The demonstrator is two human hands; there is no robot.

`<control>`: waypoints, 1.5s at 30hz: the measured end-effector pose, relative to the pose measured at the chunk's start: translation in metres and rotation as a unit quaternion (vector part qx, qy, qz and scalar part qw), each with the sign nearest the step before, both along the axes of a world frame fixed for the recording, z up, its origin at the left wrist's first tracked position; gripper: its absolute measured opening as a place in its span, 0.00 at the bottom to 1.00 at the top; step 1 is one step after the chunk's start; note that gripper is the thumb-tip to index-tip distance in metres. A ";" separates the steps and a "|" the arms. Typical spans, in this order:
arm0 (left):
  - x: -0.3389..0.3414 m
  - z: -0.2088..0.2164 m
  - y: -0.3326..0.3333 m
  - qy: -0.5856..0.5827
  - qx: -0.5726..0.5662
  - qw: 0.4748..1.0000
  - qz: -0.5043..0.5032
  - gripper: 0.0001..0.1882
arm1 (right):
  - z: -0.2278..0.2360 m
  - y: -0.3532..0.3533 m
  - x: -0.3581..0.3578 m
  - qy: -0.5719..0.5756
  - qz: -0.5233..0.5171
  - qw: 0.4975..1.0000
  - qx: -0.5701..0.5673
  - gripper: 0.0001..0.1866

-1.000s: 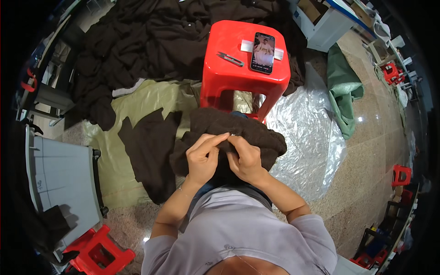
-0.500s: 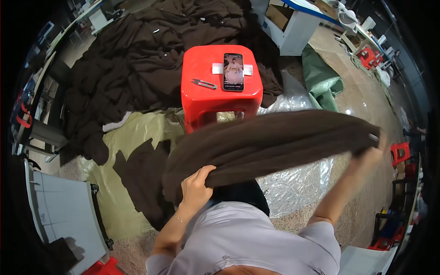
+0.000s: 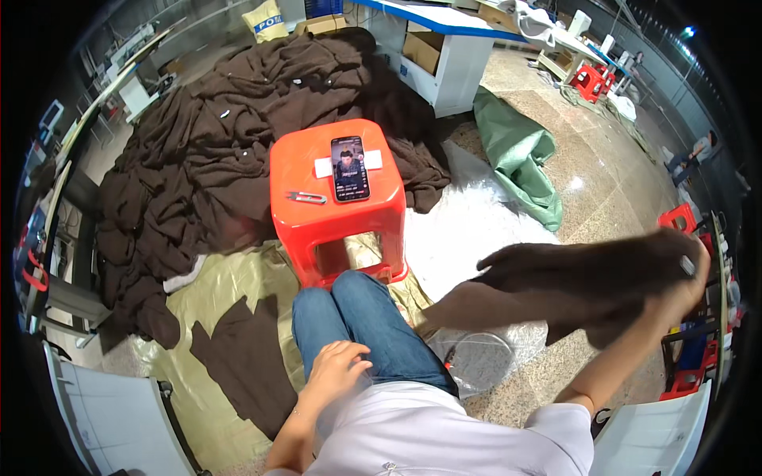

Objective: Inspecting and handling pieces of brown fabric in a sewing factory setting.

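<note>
My right hand [image 3: 689, 278] is stretched far out to the right, its fingers closed on a dark brown knit garment [image 3: 571, 278]. The garment trails from it toward my knees, blurred by motion, with a small white label beside the fingers. Over my lap is my left hand [image 3: 337, 366], empty, with loosely bent fingers apart. A red plastic stool [image 3: 298, 218] stands in front of my knees. On it lie a phone [image 3: 351, 170] with a lit screen and a pair of thread snips [image 3: 305, 197]. Another brown knit piece [image 3: 250, 361] is spread on the floor to my left.
A large heap of brown garments [image 3: 198, 143] fills the floor beyond the stool. Yellowish plastic sheeting [image 3: 222, 289] lies at the left, clear plastic [image 3: 460, 238] at the right, near a green sack [image 3: 516, 151]. A white cart [image 3: 119, 397] stands at the lower left.
My left hand has let go of the garment. My right hand has swung it farther right and down, uncovering my knees. The view has shifted, and the phone's picture is different.
</note>
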State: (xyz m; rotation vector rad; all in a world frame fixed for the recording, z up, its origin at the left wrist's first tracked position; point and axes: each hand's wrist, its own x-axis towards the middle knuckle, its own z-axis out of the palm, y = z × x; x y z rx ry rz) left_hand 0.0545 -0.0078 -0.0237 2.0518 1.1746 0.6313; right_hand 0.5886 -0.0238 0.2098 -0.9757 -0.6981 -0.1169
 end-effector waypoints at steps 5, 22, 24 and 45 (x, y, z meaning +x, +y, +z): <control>-0.015 0.005 -0.005 0.024 0.005 0.995 0.097 0.11 | -0.073 0.160 -0.020 -0.110 -0.009 0.953 -0.284 0.21; -0.026 -0.013 -0.016 0.052 -0.058 0.976 0.203 0.11 | -0.002 0.382 -0.103 -0.197 0.328 0.874 -0.299 0.33; -0.031 -0.016 -0.015 0.062 -0.058 0.976 0.203 0.10 | -0.068 0.388 -0.086 -0.240 0.321 0.870 -0.287 0.23; -0.197 -0.314 -0.151 0.093 -0.300 0.766 0.561 0.13 | -0.381 0.024 -0.336 -0.360 0.355 0.729 -0.462 0.21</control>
